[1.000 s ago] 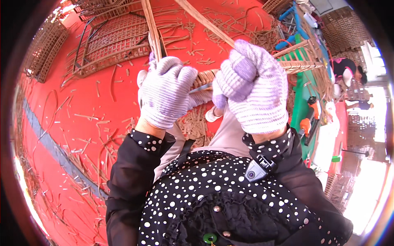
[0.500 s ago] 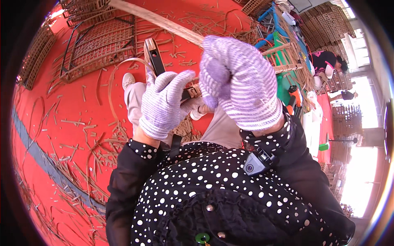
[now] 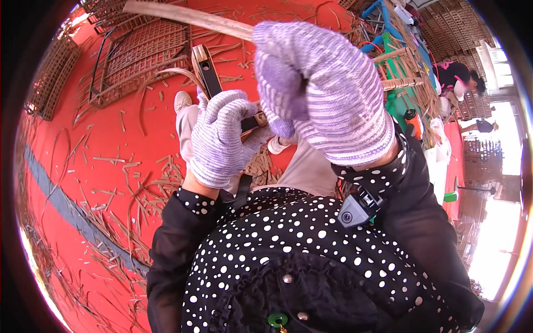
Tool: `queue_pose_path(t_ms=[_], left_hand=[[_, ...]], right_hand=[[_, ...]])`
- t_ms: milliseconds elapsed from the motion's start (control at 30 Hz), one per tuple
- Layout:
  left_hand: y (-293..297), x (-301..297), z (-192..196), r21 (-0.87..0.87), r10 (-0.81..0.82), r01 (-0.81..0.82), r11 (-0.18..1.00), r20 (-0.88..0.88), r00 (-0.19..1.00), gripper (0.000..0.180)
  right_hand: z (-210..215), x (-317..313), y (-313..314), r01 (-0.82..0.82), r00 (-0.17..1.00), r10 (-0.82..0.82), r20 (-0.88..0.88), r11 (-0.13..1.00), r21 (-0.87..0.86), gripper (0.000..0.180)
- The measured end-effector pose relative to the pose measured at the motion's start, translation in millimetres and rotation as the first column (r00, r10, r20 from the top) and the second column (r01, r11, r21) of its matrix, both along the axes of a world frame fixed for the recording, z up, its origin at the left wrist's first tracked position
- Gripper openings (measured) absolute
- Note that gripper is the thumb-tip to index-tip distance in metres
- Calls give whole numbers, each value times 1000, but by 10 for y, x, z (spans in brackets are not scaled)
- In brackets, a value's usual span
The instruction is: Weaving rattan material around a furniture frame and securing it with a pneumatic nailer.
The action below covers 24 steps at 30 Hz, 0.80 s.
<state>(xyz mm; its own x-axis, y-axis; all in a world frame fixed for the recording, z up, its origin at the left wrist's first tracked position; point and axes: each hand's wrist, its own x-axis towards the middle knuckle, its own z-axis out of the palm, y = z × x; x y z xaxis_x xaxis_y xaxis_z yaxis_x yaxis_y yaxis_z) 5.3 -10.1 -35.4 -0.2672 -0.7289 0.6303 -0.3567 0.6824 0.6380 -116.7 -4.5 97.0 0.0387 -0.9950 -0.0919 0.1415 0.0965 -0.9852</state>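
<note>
Both my hands wear purple-and-white striped knit gloves. My left hand [image 3: 219,136] is closed round a dark bar of a frame [image 3: 210,76], whose edges carry a light-brown strip and which has a hole in its face. A thin curved strip [image 3: 176,71] sticks out beside the bar, above my left hand. Higher and further right, my right hand [image 3: 327,94] is a fist round a flat light-brown strip [image 3: 189,18]. That strip's free length runs up and left. Where it meets the frame is hidden behind my gloves.
Cut strips [image 3: 144,202] litter the red floor. A woven lattice panel [image 3: 141,61] lies at the far left, near stacked lattice panels [image 3: 53,77]. On the right stand a strip-wrapped frame [image 3: 402,83] and an orange-and-black tool [image 3: 413,122]. Another person [image 3: 452,77] bends over beyond.
My right fist has risen slightly and moved left with the strip, whose free end has shifted left. My left hand still grips the frame. The whole view has shifted a little.
</note>
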Motion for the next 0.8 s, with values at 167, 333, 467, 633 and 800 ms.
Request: queue_pose_path(t_ms=[167,333,467,633,800], left_hand=[[22,-11,90,-89,6,-4,996,26,1000,42],[43,-37,188,-181,139,-96,979,241,960,39],[79,-54,316,-183,207,-149,972,355,912,36],[124,-50,389,-91,119,-91,992,370,921,35],[56,-36,350,-105,128,-98,990,328,936,34]], right_hand=[[-216,-106,-644,-489,625,-14,-780,772,-406,9],[-465,-13,-1032,-299,947,319,-46,924,237,17],[-668,-25,-1148,-275,910,382,-164,849,452,16],[-540,-499,-987,-425,253,110,-961,905,-8,47],[-581,-616,-88,-438,599,134,-790,880,-183,36]])
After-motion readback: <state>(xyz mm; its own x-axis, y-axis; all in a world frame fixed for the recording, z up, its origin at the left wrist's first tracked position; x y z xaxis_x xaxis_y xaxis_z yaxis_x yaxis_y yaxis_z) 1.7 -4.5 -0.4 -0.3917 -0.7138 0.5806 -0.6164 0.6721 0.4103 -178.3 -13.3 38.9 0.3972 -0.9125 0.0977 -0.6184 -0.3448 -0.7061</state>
